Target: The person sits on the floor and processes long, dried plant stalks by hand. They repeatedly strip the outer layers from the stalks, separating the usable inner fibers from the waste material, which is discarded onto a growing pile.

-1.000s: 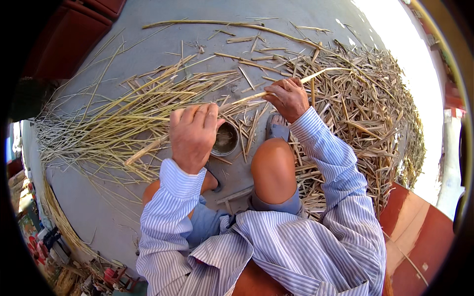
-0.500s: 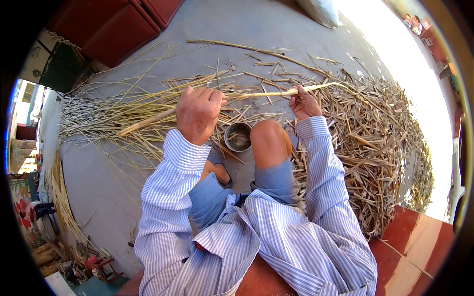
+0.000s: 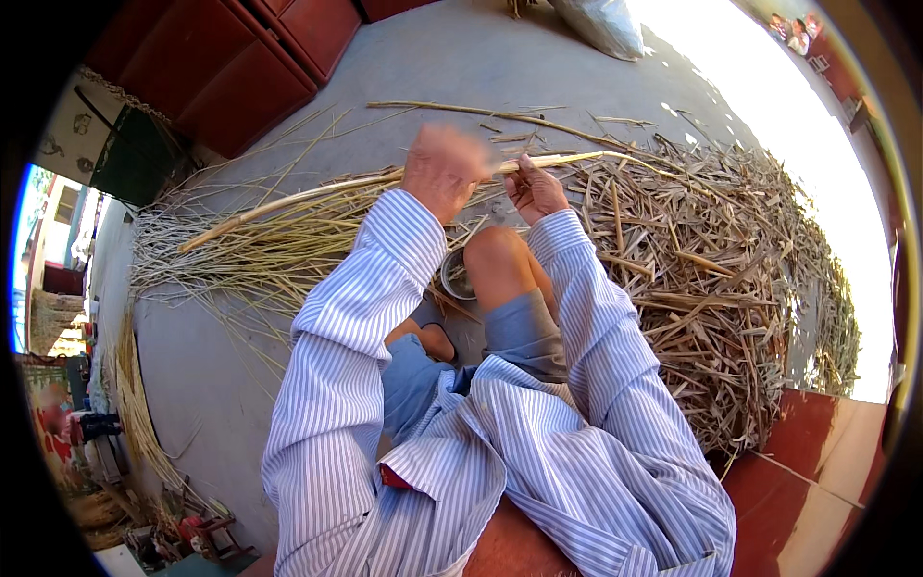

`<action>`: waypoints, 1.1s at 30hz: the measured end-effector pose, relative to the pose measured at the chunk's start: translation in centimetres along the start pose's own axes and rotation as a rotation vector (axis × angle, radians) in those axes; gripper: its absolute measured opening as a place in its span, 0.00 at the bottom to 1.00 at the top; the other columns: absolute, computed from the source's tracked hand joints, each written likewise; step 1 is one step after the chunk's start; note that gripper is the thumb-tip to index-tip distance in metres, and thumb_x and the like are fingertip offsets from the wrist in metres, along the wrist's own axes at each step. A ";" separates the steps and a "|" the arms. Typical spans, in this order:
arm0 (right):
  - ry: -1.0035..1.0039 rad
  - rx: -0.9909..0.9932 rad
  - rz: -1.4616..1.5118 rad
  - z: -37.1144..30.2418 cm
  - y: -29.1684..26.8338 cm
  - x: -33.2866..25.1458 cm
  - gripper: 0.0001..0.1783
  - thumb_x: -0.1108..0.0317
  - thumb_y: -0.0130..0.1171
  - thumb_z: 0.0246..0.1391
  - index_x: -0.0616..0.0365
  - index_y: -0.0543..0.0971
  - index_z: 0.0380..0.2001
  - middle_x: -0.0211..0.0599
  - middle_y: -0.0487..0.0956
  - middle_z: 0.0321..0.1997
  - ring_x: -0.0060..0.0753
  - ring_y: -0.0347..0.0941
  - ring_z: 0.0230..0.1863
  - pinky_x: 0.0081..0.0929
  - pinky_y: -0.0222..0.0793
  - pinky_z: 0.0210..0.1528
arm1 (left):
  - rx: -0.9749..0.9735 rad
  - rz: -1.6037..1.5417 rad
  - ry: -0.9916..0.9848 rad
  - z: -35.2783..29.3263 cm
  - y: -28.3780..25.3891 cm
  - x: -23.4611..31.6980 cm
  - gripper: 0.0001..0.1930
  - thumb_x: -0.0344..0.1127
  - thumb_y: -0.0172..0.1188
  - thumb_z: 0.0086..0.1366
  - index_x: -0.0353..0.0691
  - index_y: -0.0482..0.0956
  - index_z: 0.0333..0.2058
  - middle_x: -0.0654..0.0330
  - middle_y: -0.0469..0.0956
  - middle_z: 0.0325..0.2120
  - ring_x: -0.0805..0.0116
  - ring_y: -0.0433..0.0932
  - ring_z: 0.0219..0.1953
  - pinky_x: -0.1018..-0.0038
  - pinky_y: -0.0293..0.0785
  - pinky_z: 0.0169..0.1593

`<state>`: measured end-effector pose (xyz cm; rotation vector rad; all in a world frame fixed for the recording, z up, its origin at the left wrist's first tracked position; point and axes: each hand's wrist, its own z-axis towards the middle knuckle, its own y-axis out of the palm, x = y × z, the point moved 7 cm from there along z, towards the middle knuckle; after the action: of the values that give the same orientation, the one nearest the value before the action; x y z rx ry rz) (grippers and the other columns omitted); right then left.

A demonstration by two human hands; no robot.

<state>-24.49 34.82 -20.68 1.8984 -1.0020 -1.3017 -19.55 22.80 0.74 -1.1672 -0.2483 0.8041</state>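
Note:
A long, pale stalk (image 3: 288, 202) runs across in front of me, its cut-looking end to the left and its thin part bending down over the litter on the right. My left hand (image 3: 444, 171) is blurred by motion; it is closed in a fist where the stalk passes, and its fingers do not show clearly. A small grey smear by its knuckles is too blurred to name. My right hand (image 3: 538, 189) pinches the stalk between thumb and fingers, just right of the left hand. Below the hands stands a metal bowl (image 3: 452, 276), partly hidden by my knee.
Many thin peeled stalks (image 3: 231, 250) lie spread at left. Dry husks and leaf scraps (image 3: 711, 279) heap up at right. One long stalk (image 3: 461, 110) lies beyond my hands. Red cabinets (image 3: 231, 77) stand at far left, a pale sack (image 3: 606, 27) at the far edge.
Both hands have moved away from me, the left one also to the right, closing the gap to the right hand. More of the stalk sticks out to the left.

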 end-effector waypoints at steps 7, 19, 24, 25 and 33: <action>0.062 -0.035 0.087 -0.6 -0.5 -1.2 0.10 0.62 0.62 0.57 0.55 0.76 0.34 0.31 0.80 0.31 0.27 0.78 0.34 0.23 0.79 0.34 | -0.201 -0.182 -0.325 0.6 6.6 0.4 0.07 0.41 0.61 0.59 0.45 0.79 0.29 0.58 0.81 0.24 0.57 0.80 0.31 0.60 0.70 0.41; 0.115 -0.034 -0.007 0.9 -3.9 -0.3 0.12 0.63 0.58 0.61 0.63 0.79 0.37 0.32 0.80 0.31 0.23 0.76 0.29 0.22 0.77 0.33 | 0.395 -0.758 -0.535 2.3 1.0 -1.7 0.10 0.41 0.64 0.57 0.42 0.79 0.27 0.53 0.80 0.24 0.52 0.78 0.27 0.62 0.72 0.28; -0.359 -0.185 -0.320 -2.6 0.8 -1.1 0.13 0.62 0.58 0.60 0.59 0.76 0.43 0.34 0.79 0.38 0.28 0.79 0.38 0.24 0.80 0.38 | 0.153 -0.556 0.274 6.0 -0.3 11.1 0.19 0.48 0.59 0.63 0.34 0.81 0.34 0.56 0.82 0.32 0.63 0.78 0.39 0.67 0.71 0.41; -0.532 -0.215 -0.515 -3.4 1.5 -1.4 0.13 0.62 0.58 0.60 0.58 0.76 0.44 0.34 0.79 0.39 0.29 0.79 0.39 0.24 0.80 0.39 | -0.021 -0.380 0.173 5.8 0.7 10.5 0.23 0.53 0.58 0.62 0.35 0.81 0.36 0.56 0.82 0.36 0.59 0.76 0.44 0.62 0.68 0.46; 0.063 -0.163 0.136 -1.7 -0.4 -0.6 0.10 0.63 0.57 0.61 0.57 0.76 0.39 0.36 0.80 0.37 0.26 0.77 0.39 0.23 0.78 0.36 | -0.146 -0.146 -0.204 -1.4 1.7 1.0 0.08 0.39 0.62 0.58 0.41 0.79 0.26 0.53 0.78 0.21 0.51 0.78 0.25 0.59 0.71 0.30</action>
<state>-22.93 35.65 -20.18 1.7078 -0.9459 -1.2004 -18.81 22.74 -1.61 -1.1886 -0.5621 0.7860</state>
